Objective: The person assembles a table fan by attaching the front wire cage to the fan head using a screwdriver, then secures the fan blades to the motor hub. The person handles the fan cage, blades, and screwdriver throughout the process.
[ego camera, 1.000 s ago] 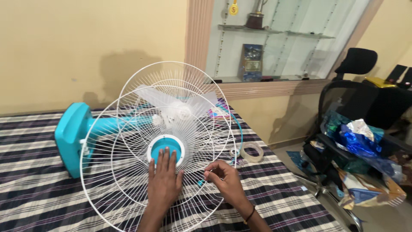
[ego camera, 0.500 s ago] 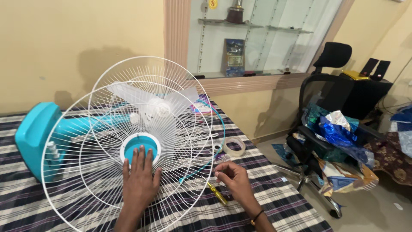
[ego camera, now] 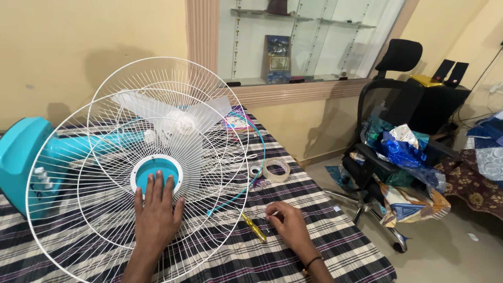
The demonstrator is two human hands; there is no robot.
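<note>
A table fan lies on its side on the striped table (ego camera: pixel 325 251). Its turquoise base (ego camera: pixel 21 157) is at the left, and its clear blades (ego camera: pixel 173 118) show behind the wire guards. My left hand (ego camera: pixel 155 212) lies flat on the white front guard (ego camera: pixel 94 209), fingertips on its turquoise centre cap (ego camera: pixel 157 173). My right hand (ego camera: pixel 285 225) rests low on the table, fingers pinched together on something too small to make out. A yellow-handled screwdriver (ego camera: pixel 254 228) lies just to its left. A turquoise rim band (ego camera: pixel 257 162) curves off the guard's right side.
A roll of clear tape (ego camera: pixel 276 170) sits on the table past the fan. To the right stands a black office chair (ego camera: pixel 387 105) piled with blue foil wrappings (ego camera: pixel 406 152). Glass shelves (ego camera: pixel 293 47) fill the wall niche behind. The table's right edge drops to the floor.
My right hand has come down from the guard's rim to the table beside the screwdriver. The left hand stays on the centre cap. The view has shifted right.
</note>
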